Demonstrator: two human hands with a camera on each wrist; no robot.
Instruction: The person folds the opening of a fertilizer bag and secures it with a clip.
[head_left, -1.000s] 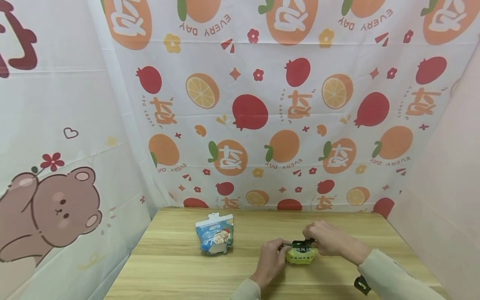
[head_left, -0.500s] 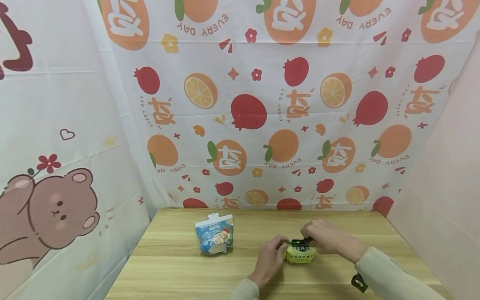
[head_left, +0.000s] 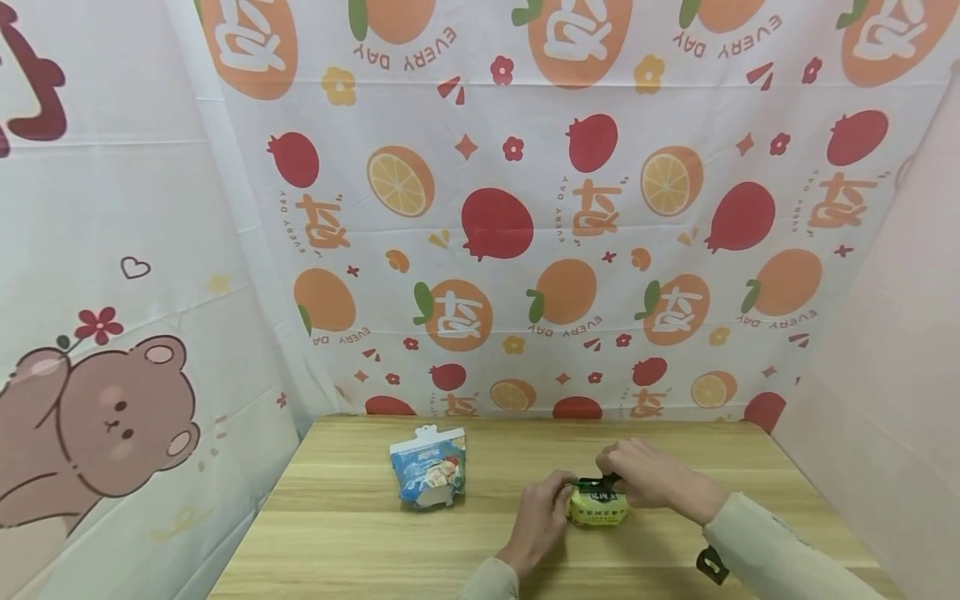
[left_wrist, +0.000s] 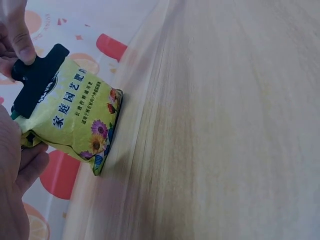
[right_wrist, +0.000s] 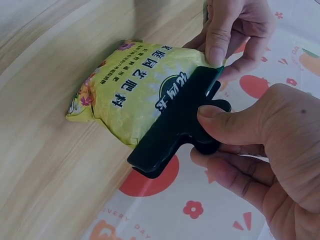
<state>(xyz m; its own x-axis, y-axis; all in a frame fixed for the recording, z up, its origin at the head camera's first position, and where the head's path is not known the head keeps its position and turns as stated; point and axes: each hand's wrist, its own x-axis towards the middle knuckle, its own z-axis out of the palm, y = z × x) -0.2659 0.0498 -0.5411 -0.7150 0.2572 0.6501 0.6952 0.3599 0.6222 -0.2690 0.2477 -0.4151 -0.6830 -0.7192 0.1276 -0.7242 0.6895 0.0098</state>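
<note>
A yellow fertilizer bag (head_left: 598,510) printed with flowers and dark lettering sits on the table, right of the middle. Across its folded top lies a black bag clip (right_wrist: 172,130). My right hand (head_left: 641,473) pinches the clip's handle, with the thumb on top and the fingers beneath, as the right wrist view shows. At the other end of the clip my left hand (head_left: 537,515) pinches the top corner of the bag between thumb and fingers. The left wrist view shows the bag's printed front (left_wrist: 75,107) and the clip along its top.
A blue bag (head_left: 431,475) with a white clip (head_left: 427,437) along its top lies farther left on the wooden table (head_left: 337,542). Beside the right sleeve is a small black object (head_left: 711,566), partly covered. Printed cloth (head_left: 495,292) hangs behind the table.
My right hand has shifted slightly left along the top of the bag with the clip in its grip. The left hand keeps its hold on the corner.
</note>
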